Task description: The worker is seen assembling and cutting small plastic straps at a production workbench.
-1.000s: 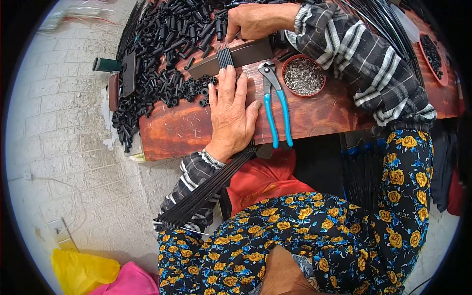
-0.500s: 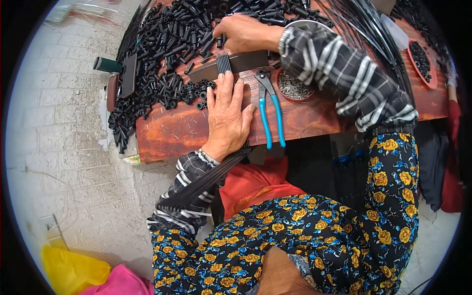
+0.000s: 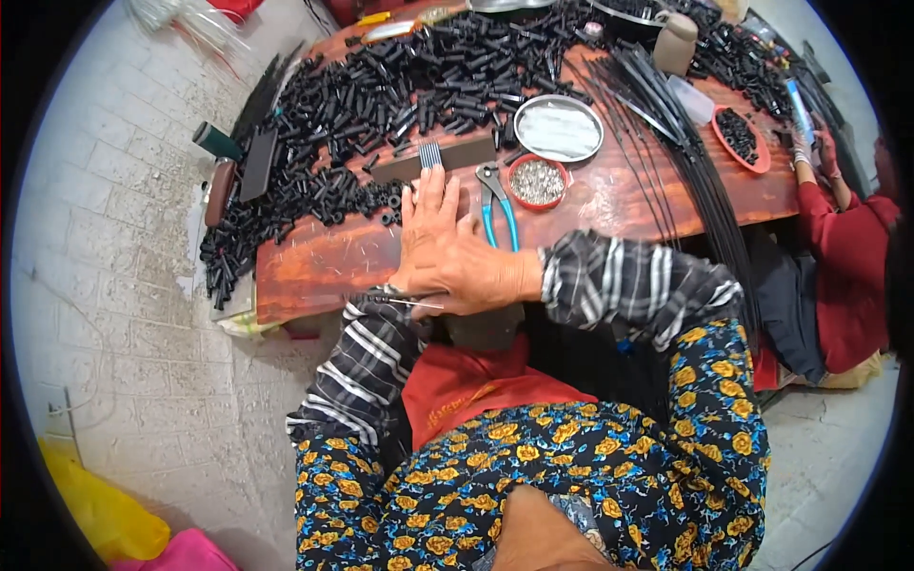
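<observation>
Left hand flat on the wooden table, fingers spread, pressing thin black rods; right hand laid over it (grip unclear); blue-handled pliers just beside.

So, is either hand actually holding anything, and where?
The left hand lies flat, pinning the bundle of thin rods near its tips. The right hand crosses that wrist; whether its fingers pinch a rod cannot be told.

Our left hand lies flat, fingers stretched forward; our right hand rests across its wrist, palm down.
</observation>
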### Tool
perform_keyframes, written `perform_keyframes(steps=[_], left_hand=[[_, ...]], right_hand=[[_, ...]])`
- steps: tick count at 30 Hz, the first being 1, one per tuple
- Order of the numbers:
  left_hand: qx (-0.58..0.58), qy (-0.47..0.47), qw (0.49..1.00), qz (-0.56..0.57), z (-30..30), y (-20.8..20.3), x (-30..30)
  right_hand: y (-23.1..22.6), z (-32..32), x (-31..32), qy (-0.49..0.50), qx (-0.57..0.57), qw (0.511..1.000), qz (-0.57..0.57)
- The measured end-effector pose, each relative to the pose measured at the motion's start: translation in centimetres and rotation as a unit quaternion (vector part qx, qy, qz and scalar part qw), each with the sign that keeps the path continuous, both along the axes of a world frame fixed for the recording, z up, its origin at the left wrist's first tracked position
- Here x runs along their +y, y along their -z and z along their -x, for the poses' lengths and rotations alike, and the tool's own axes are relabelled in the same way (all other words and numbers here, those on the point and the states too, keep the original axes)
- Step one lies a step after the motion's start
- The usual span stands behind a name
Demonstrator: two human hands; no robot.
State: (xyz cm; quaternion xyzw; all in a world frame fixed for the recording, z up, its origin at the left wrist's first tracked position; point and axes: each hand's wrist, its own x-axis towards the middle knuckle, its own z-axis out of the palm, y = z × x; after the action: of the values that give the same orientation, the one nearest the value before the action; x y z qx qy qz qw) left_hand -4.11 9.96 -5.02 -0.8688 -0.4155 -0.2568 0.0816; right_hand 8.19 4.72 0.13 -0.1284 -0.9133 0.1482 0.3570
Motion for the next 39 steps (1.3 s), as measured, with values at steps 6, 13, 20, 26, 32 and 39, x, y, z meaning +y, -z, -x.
perform_keyframes(steps=[6, 13, 20, 26, 32, 39], left_hand=[[-0.089, 0.076, 0.993, 0.008, 0.3, -1.6, 0.0], [-0.539, 0.271, 0.652, 0.459, -1.0, -7.6, 1.2], [-0.469, 0.234, 0.719, 0.457, 0.8, -16.8, -3.3], [-0.525, 0.378, 0.542, 0.536, -2.9, -17.0, -9.5], [-0.535, 0.467, 0.395, 0.583, -1.9, -11.4, -8.8], [-0.717, 0.312, 0.354, 0.514, 2.7, -14.4, -7.5]], right_hand=[[-2.5, -0.4, 0.2, 0.062, 0.031, 0.997, -0.014], [-14.3, -2.5, 2.3, 0.146, -0.040, 0.967, 0.204], [-24.7, -2.9, 4.0, 0.029, 0.006, 0.985, 0.169], [-24.7, -5.9, 2.8, -0.044, 0.052, 0.932, 0.356], [-20.0, -2.5, 3.9, -0.033, 0.089, 0.923, 0.372], [-11.1, -6.7, 7.4, 0.191, -0.158, 0.874, -0.417]])
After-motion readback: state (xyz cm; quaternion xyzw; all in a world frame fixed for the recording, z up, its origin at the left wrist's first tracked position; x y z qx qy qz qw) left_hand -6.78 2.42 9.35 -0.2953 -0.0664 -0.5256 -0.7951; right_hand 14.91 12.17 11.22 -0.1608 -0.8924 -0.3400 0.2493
